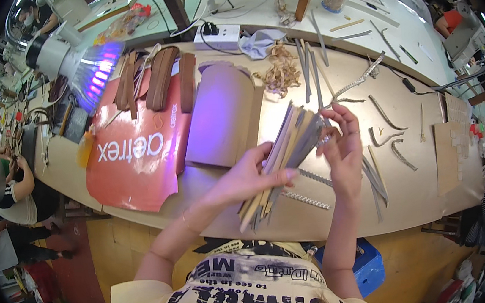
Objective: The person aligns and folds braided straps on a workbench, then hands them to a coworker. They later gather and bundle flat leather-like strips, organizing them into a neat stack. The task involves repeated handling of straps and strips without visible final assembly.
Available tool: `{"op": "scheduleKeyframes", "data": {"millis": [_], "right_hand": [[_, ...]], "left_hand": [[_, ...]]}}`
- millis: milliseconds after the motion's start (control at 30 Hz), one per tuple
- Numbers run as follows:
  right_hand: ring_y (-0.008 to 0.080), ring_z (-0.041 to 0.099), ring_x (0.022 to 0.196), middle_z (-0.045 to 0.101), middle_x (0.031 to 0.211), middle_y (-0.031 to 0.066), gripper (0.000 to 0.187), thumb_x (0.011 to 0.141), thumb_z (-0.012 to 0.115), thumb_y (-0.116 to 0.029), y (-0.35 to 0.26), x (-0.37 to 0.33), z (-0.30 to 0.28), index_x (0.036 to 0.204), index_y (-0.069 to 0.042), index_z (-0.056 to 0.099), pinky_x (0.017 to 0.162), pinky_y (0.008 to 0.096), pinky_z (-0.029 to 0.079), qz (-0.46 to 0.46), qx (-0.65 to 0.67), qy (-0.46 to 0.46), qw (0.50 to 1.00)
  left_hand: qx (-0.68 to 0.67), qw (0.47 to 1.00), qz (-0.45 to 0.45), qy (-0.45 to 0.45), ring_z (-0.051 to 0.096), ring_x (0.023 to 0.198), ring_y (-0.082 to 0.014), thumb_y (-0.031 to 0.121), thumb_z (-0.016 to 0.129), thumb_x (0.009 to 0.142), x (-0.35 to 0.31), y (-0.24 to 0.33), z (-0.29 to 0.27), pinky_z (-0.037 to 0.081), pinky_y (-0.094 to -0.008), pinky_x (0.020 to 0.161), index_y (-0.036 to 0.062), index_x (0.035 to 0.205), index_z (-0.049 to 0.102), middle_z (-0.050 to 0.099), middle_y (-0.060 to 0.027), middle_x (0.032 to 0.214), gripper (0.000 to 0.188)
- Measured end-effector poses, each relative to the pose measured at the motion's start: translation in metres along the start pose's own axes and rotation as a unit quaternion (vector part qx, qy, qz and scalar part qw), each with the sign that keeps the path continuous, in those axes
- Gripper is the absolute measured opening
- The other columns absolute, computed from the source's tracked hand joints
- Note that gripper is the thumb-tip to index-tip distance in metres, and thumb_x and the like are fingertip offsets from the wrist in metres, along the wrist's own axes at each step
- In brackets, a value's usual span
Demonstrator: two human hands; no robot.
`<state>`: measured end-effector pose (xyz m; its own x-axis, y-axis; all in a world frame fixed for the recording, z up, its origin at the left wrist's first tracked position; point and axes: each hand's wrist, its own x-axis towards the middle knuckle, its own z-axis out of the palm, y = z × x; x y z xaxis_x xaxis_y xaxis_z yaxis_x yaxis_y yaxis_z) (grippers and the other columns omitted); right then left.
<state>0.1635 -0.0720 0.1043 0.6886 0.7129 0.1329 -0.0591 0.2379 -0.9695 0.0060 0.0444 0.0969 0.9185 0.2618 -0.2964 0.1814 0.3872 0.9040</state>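
My left hand [255,173] is closed around a thick bundle of narrow strips [287,152], grey, tan and cream, held at a slant above the table. Its thumb lies across the front of the bundle. At the bundle's upper right end is my right hand [345,149], fingers curled in with the thumb near them; what lies between them I cannot make out. Under the bundle, braided strips [308,199] stick out on the table. More loose strips [375,178] lie just right of my right wrist, and a braided strip [359,76] lies beyond my right fingers.
A brown cardboard-like piece [218,115] and a red printed sheet [134,146] lie to the left, with brown strap bundles [161,80] on top. A lit lamp [90,73] leans in there. Crumpled tan scraps [280,72], a white power strip [217,37] and short braided pieces [386,112] lie farther out.
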Motion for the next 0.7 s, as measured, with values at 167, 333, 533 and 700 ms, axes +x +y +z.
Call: {"op": "scheduleKeyframes", "data": {"millis": [167,333,533,700], "right_hand": [[0.0123,0.058,0.099,0.053,0.118,0.0109,0.078,0.078,0.082,-0.019,-0.008,-0.024,0.007,0.139,-0.001,0.038,0.071,0.0218,0.052,0.025,-0.010,-0.054,0.998],[0.0138,0.063,0.097,0.061,0.110,0.0105,0.058,0.079,0.079,-0.009,-0.019,-0.041,0.007,0.128,0.002,0.051,0.079,0.0247,0.054,0.002,-0.048,-0.108,0.993],[0.0126,0.063,0.092,0.064,0.109,0.0116,0.044,0.086,0.070,-0.005,-0.021,-0.042,0.008,0.126,0.001,0.054,0.076,0.0249,0.052,-0.018,-0.064,-0.097,0.993],[0.0172,0.064,0.089,0.064,0.109,0.0144,0.042,0.081,0.074,-0.008,-0.018,-0.030,0.007,0.121,-0.005,0.061,0.074,0.0267,0.052,-0.161,-0.220,-0.096,0.957]], "left_hand": [[0.140,0.982,0.094,0.090,0.064,0.097,-0.0179,0.026,0.085,0.074,-0.015,-0.011,0.017,0.052,-0.0328,0.081,0.0000,0.112,0.050,0.059,-0.0121,0.105,0.058],[0.141,0.981,0.128,0.046,0.063,0.094,-0.0179,0.037,0.081,0.077,-0.026,-0.018,0.018,0.050,-0.0339,0.084,-0.0005,0.118,0.049,0.059,-0.0115,0.106,0.064],[0.060,0.996,0.034,-0.061,0.061,0.081,-0.0155,0.050,0.060,0.092,-0.035,-0.015,0.010,0.051,-0.0305,0.074,-0.0039,0.129,0.045,0.060,-0.0114,0.094,0.067],[0.039,0.997,0.029,-0.055,0.059,0.074,-0.0135,0.045,0.050,0.099,-0.037,-0.011,0.012,0.050,-0.0288,0.066,-0.0057,0.130,0.045,0.060,-0.0100,0.091,0.060]]}}
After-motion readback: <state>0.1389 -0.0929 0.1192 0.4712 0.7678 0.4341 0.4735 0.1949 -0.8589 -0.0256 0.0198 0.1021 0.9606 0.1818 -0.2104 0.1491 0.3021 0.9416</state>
